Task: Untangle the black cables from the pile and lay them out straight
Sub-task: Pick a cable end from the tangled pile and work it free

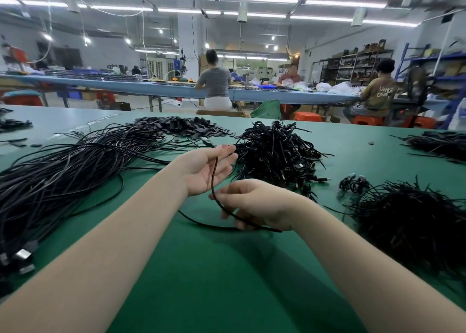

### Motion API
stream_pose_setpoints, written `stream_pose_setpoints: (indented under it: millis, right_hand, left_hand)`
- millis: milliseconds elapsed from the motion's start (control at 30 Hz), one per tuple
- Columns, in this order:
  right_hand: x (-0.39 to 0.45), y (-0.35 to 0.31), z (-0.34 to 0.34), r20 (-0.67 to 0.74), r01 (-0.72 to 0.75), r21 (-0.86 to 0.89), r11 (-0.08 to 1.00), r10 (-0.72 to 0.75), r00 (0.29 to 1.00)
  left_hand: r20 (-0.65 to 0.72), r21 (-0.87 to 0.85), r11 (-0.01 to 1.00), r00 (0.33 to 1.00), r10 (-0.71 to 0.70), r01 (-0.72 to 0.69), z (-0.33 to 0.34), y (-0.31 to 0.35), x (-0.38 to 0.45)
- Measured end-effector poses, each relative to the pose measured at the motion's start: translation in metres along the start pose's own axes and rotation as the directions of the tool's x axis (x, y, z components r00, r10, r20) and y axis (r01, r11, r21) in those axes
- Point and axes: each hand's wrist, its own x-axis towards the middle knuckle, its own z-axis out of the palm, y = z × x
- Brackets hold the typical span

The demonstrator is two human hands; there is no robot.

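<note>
One black cable runs between my hands above the green table. My left hand, palm up, pinches the cable's upper end between thumb and fingers. From there it curves down to my right hand, whose fingers curl round it; its tail sticks out past my right wrist. The tangled pile of black cables sits just beyond my hands. A large sheaf of laid-out black cables spreads across the table's left side, with plug ends at the near left.
A second tangled heap lies at the right, a small coiled bundle beside it. Black flat pieces are piled at the back. More cables lie far right. Other people sit at a blue bench behind.
</note>
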Motion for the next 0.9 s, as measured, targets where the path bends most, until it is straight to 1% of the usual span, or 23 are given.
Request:
stream_pose_setpoints:
  millis: [33,100,233,333,467,567,633,733,767,833,900]
  right_hand:
    - [0.002,0.0,0.002,-0.045,0.015,0.03,0.999,-0.014,0.999]
    - [0.003,0.0,0.005,-0.082,0.04,0.075,0.996,-0.033,0.996]
    - [0.002,-0.003,0.006,-0.074,0.094,0.254,0.963,-0.077,0.994]
    - [0.001,-0.004,0.005,-0.071,0.156,0.305,0.94,-0.141,0.988]
    - [0.001,-0.001,0.005,-0.048,0.157,0.253,0.955,-0.15,0.988]
    - [0.0,0.004,0.005,0.004,0.133,0.213,0.968,-0.137,0.99]
    - [0.0,0.006,0.003,-0.004,0.142,0.206,0.968,-0.144,0.99]
    - [0.001,0.006,0.001,-0.014,0.15,0.203,0.968,-0.15,0.989]
    - [0.001,0.005,0.001,-0.007,0.148,0.196,0.969,-0.15,0.989]
    - [0.001,0.006,0.001,0.014,0.139,0.181,0.974,-0.144,0.989]
    - [0.001,0.008,0.0,0.037,0.104,0.157,0.982,-0.111,0.993]
  left_hand:
    - [0.0,-0.004,1.0,1.0,0.026,-0.026,0.001,-0.001,0.0]
    - [0.006,0.004,0.998,0.998,0.07,-0.07,0.003,-0.003,0.001]
    - [0.046,0.114,0.98,0.986,0.16,-0.164,0.002,-0.004,0.006]
    - [0.072,0.126,0.979,0.986,0.151,-0.159,0.003,-0.004,0.007]
    - [0.106,0.174,0.984,0.994,0.02,-0.039,0.004,0.001,0.003]
    - [0.145,0.279,0.96,0.989,-0.015,-0.027,0.003,0.012,-0.001]
    - [0.18,0.355,0.935,0.982,-0.055,-0.013,0.003,0.016,-0.004]
    - [0.197,0.462,0.887,0.975,-0.104,0.002,0.002,0.015,-0.004]
    - [0.202,0.471,0.882,0.973,-0.111,0.002,0.001,0.015,-0.003]
    - [0.209,0.436,0.9,0.973,-0.094,-0.006,0.002,0.018,-0.005]
    - [0.203,0.38,0.924,0.978,-0.04,-0.041,0.004,0.024,-0.009]
